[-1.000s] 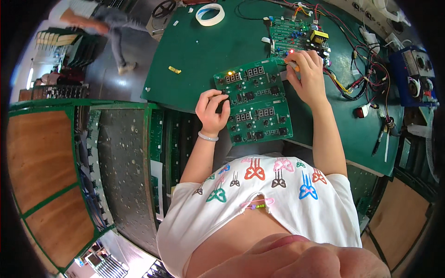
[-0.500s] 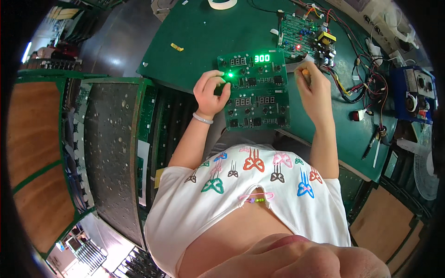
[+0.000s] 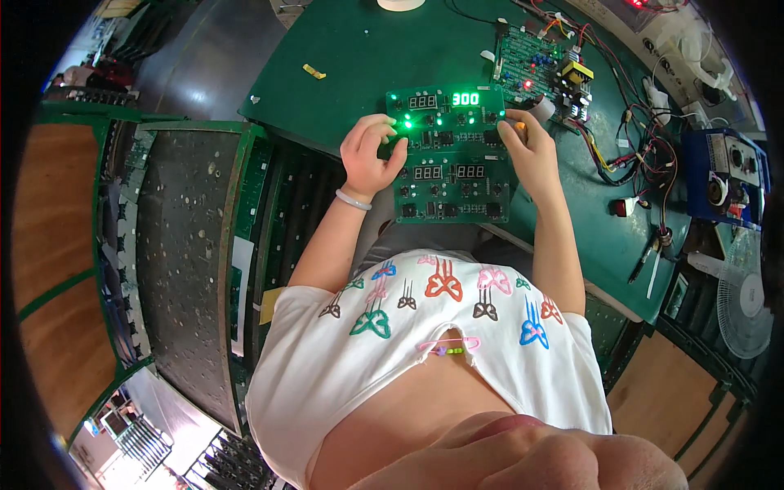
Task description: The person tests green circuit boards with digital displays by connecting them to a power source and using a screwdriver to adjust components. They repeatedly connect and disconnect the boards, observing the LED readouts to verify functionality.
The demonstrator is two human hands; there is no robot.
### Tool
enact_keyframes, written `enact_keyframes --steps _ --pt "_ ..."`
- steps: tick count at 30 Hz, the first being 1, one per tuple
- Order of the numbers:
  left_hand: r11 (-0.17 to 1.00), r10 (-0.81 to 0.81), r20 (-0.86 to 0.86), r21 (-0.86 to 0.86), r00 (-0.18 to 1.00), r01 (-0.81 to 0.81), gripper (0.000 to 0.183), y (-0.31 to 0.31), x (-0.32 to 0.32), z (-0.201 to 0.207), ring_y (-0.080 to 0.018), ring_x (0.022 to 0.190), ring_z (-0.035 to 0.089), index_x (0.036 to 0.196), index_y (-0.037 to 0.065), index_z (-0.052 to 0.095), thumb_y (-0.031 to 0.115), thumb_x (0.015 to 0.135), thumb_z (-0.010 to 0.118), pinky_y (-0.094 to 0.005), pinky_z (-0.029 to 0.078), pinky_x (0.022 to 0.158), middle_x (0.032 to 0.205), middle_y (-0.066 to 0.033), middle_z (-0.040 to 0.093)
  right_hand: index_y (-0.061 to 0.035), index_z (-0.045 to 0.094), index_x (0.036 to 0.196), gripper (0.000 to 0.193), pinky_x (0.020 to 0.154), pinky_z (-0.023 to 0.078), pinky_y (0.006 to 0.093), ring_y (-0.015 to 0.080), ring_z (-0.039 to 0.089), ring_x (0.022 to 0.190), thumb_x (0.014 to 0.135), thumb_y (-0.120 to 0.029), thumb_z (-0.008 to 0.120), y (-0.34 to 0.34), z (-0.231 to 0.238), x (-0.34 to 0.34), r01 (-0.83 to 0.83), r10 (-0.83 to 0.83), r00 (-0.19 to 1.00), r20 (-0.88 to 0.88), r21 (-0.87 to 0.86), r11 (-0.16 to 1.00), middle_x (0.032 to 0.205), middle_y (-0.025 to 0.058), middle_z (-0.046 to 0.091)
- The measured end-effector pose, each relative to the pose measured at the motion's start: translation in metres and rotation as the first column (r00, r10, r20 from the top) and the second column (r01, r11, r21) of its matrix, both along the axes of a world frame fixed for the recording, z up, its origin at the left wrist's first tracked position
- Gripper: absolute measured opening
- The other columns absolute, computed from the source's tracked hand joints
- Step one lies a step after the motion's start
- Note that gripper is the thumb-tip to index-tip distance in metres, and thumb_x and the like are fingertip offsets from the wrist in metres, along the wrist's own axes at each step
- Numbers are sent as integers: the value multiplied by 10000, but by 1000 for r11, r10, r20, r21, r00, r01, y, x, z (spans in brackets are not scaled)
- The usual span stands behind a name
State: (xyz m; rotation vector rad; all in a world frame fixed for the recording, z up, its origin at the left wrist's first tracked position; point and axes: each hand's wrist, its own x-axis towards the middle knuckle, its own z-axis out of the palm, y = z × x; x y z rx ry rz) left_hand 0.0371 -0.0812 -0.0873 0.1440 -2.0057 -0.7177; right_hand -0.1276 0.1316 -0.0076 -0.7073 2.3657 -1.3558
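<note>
A green circuit board panel [image 3: 457, 155] with two matching sections hangs upright-looking over the table's near edge. Its upper section has a lit green digit display [image 3: 465, 100] and several glowing green lights; the lower section's displays are dark. My left hand [image 3: 369, 159] pinches the panel's left edge between thumb and fingers. At the upper right edge, my right hand [image 3: 532, 151] closes thumb and forefinger on the board. A small orange thing [image 3: 520, 125] shows among its fingers, too small to name. Beyond that hand lies a whitish roll-like piece [image 3: 542, 108].
Behind the panel, a component-filled circuit board [image 3: 531, 65] with a red light lies on the green table [image 3: 327, 49]. Tangled wires [image 3: 645, 151] run along the right toward a blue box [image 3: 727, 175]. A fan [image 3: 743, 294] stands right; a dark rack board [image 3: 184, 269] stands left.
My right hand has come left from beside the whitish piece onto the panel's right edge. More green lights glow on the upper section. My left hand keeps its grip.
</note>
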Motion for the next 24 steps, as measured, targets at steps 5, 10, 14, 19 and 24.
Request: enact_keyframes --steps 5,10,14,19,24 --pt "999 -10 15 -34 1000 11 247 0 0 6 -175 654 571 907 37 557 43 751 748 -285 502 595 1110 -162 676 14 647 1063 317 585 415 297 103 455 617 916 -258 712 -11 3 -3 56 -51 995 -81 63 996 655 47 549" --pt "999 4 49 -43 999 -2 238 2 0 10 -158 641 545 917 27 545 33 762 726 -279 495 602 1149 -174 687 19 646 1034 315 575 414 305 114 454 604 915 -265 712 -12 1 -1 56 -52 994 -93 38 998 652 57 561" --pt "998 8 95 -62 995 -2 237 0 -1 10 -159 627 537 971 16 581 74 781 712 -289 499 622 1112 -161 710 22 642 1051 382 604 452 316 138 518 616 894 -317 727 -5 -5 -4 31 -30 998 48 -21 999 685 79 602" --pt "995 8 92 -102 996 2 344 0 -1 9 -169 636 531 1146 39 667 152 822 689 -305 500 644 1169 -141 669 8 599 1049 590 684 551 408 322 712 754 804 -500 769 -19 0 10 114 -49 936 -349 170 979 793 159 697" --pt "981 -18 269 -181 963 69 402 0 5 22 -172 662 488 1223 171 715 299 848 645 -326 475 679 1361 -108 538 -20 542 1000 625 640 561 459 365 711 731 785 -561 772 -34 -4 20 226 -41 815 -578 251 941 782 153 696"
